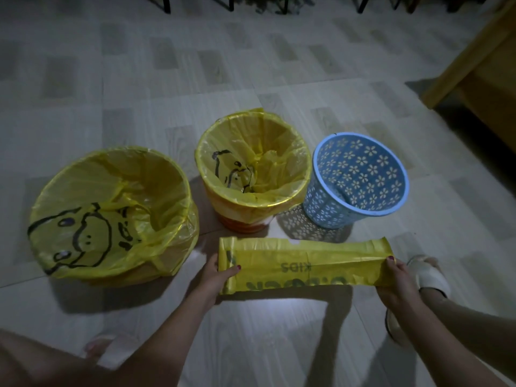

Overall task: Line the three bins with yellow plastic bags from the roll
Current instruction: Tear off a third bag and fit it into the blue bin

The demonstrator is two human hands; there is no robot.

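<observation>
Both hands, left (215, 277) and right (396, 277), pinch opposite ends of a flat yellow bag (304, 263) stretched over the floor (251, 79), near the unlined blue bin (360, 180). Pulling too hard could tear the thin film; the light bin may tip.

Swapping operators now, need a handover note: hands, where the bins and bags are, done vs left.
Left hand: grips the left end of a folded yellow bag.
Right hand: pinches its right end; the bag is held stretched flat above the floor, in front of the bins.
Left bin: lined with a yellow bag.
Middle bin: lined.
Blue flower-pattern bin, on the right: bare, tilted.
Roll: not visible as such.
Left to do: open the held bag and line the blue bin.
</observation>
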